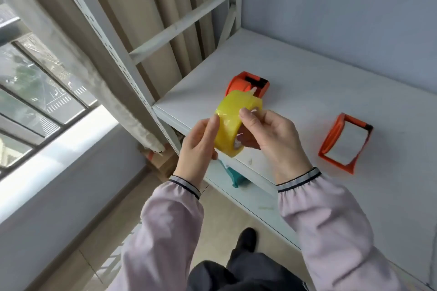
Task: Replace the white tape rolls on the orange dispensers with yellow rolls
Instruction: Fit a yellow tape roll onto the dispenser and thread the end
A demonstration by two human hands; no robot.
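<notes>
A yellow tape roll is held in front of the shelf edge between both hands. My left hand grips its left side with the thumb on the face. My right hand pinches the roll's top edge, with fingers behind it near the core. Two orange dispensers lie on the white shelf. The far dispenser sits just behind the roll and is partly hidden by it. The near dispenser lies to the right of my right hand, its open frame showing the shelf through it. No white roll is visible.
The white metal shelving upright runs diagonally on the left, with beige curtains and a window beyond. A teal object rests on the lower shelf under the hands. A cardboard box stands on the floor, and a dark shoe is below.
</notes>
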